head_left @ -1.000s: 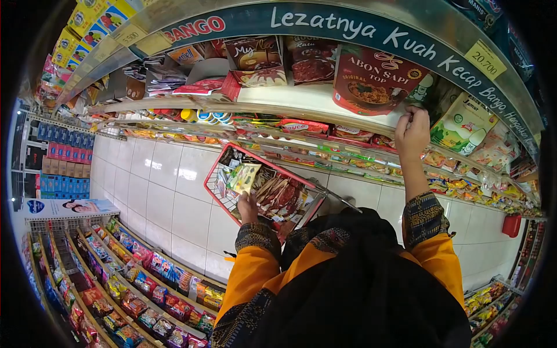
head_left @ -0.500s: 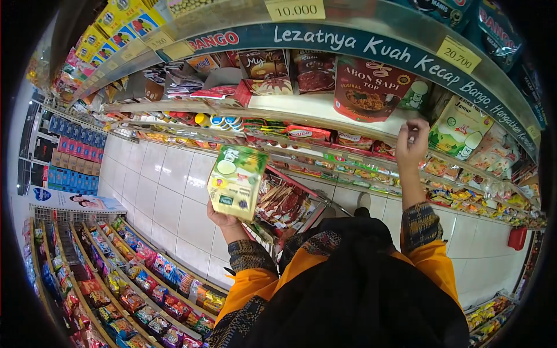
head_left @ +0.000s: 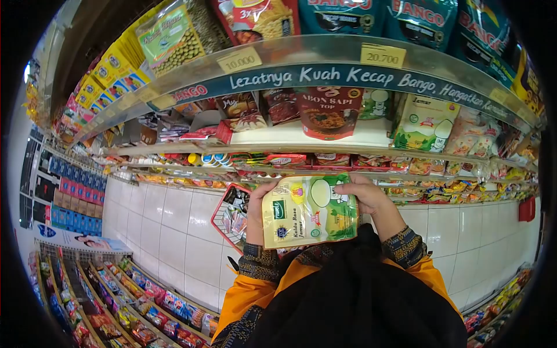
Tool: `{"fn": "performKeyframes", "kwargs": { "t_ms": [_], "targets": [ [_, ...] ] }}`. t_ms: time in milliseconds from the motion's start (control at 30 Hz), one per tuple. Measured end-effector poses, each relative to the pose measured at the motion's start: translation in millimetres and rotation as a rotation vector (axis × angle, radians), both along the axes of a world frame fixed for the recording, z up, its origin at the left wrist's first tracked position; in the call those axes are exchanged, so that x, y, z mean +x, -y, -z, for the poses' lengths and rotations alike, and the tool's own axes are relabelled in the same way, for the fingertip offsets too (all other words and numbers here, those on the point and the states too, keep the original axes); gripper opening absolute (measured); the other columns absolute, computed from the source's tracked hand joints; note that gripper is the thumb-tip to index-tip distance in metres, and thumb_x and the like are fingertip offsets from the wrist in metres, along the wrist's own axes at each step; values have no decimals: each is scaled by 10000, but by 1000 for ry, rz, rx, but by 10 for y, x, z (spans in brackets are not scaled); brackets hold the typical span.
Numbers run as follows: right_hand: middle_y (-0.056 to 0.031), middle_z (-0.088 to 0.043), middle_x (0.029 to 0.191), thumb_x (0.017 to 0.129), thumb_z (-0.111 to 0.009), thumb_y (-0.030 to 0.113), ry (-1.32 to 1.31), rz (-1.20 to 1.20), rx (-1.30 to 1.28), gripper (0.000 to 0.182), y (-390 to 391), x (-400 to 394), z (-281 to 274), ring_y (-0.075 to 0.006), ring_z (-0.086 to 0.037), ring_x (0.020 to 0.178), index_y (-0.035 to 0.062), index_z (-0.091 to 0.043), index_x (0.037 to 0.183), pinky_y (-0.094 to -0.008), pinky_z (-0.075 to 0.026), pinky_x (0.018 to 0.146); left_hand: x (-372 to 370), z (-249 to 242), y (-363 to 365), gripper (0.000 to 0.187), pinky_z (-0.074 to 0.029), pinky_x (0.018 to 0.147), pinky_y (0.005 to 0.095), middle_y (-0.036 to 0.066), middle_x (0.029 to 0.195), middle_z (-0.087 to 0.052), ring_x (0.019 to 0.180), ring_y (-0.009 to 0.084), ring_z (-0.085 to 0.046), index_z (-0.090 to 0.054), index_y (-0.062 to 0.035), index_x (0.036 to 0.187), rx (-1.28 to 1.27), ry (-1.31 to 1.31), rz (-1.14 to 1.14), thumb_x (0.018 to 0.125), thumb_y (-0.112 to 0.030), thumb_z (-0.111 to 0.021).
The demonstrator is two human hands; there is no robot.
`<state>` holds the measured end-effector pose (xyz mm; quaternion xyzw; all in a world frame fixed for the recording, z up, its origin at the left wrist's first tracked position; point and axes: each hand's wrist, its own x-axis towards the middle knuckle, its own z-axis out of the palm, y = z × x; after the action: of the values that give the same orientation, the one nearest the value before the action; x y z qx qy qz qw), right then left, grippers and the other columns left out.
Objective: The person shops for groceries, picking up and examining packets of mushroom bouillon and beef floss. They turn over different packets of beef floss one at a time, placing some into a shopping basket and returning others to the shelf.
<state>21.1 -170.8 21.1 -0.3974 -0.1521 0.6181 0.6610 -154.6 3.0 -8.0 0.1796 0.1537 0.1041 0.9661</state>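
Both of my hands hold a green and cream pouch of mushroom broth seasoning (head_left: 313, 211), labelled "Kaldu Rasa Jamur", turned sideways in front of my body. My left hand (head_left: 259, 207) grips its left edge, with the fingers mostly behind the pouch. At the opposite end my right hand (head_left: 365, 197) pinches the upper corner, thumb on the front. A similar mushroom pouch (head_left: 425, 124) stands on the shelf ahead, to the right of a red "Abon Sapi" pouch (head_left: 331, 113).
A red-rimmed basket (head_left: 218, 214) with packets hangs low beside my left arm, partly hidden. Shelf edges (head_left: 249, 149) run across ahead, with teal Bango pouches (head_left: 415, 20) above. Snack racks (head_left: 133, 290) curve along the lower left over a white tiled floor (head_left: 168, 232).
My right hand has come down from the shelf and taken hold of the pouch. The pouch has moved right, towards my middle, and turned from upright to sideways.
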Motion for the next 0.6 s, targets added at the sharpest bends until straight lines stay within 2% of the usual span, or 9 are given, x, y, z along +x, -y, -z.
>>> {"fn": "performKeyframes", "kwargs": {
  "t_ms": [67,133,167,233,267,367,433,500,600],
  "targets": [
    [-63,-575,918,734,-590,64,58,26,37,305,115,42,-76,-130,-559,821,-7,-496,1016,-252,-449,738,128,-92,99,486,-470,738,357,196,1008,-535,843,255,-570,-431,50,1105,-26,4,29,812,-335,-384],
    [-65,-578,907,739,-591,70,21,112,39,300,204,68,-108,-132,-563,806,-9,-497,1013,-246,-452,723,293,-232,269,569,-471,745,355,176,1043,-524,861,252,-567,-419,26,1128,33,28,-141,819,-447,-354],
    [-67,-582,897,744,-592,75,-20,186,34,295,241,70,-125,-134,-568,791,-10,-499,1011,-240,-455,708,324,-180,335,682,-429,807,412,160,1144,-463,998,283,-495,-394,-21,1175,-121,68,-235,772,-570,-360],
    [-67,-586,875,747,-600,85,-25,273,10,256,248,28,-183,-123,-567,739,-12,-514,968,-228,-454,652,371,-205,516,783,-350,866,490,139,1260,-344,1132,313,-359,-308,-79,1249,-36,278,-153,713,-646,-382],
    [-66,-588,864,747,-604,91,132,375,36,238,236,18,-165,-113,-562,732,-12,-519,945,-230,-456,633,356,-79,584,882,-280,891,542,134,1315,-251,1188,329,-262,-215,-111,1292,-99,504,-56,660,-705,-379],
    [-62,-595,800,743,-615,108,442,540,38,203,210,-33,-88,-85,-547,692,-14,-527,880,-227,-447,583,396,24,851,892,-297,896,509,129,1307,-268,1176,301,-294,-200,-121,1295,-147,371,-72,653,-716,-373],
    [-68,-601,746,740,-616,109,771,638,-105,202,185,-104,-134,-79,-545,666,-22,-528,867,-221,-438,566,375,78,963,756,-342,894,437,122,1263,-331,1142,255,-352,-256,-108,1264,-169,209,-21,727,-619,-404],
    [-72,-603,717,734,-625,136,822,651,-113,227,179,-140,-201,-84,-549,638,-31,-530,853,-219,-435,570,358,194,1061,516,-410,850,343,101,1163,-432,1046,191,-453,-336,-71,1194,-89,43,161,809,-380,-485],
    [-72,-589,692,738,-629,183,1083,463,-184,282,201,-114,-299,-80,-539,636,-43,-525,870,-206,-434,553,392,29,1188,357,-483,709,270,71,1026,-512,873,163,-540,-372,-53,1137,18,-126,54,839,-221,-472]
  ]
}}
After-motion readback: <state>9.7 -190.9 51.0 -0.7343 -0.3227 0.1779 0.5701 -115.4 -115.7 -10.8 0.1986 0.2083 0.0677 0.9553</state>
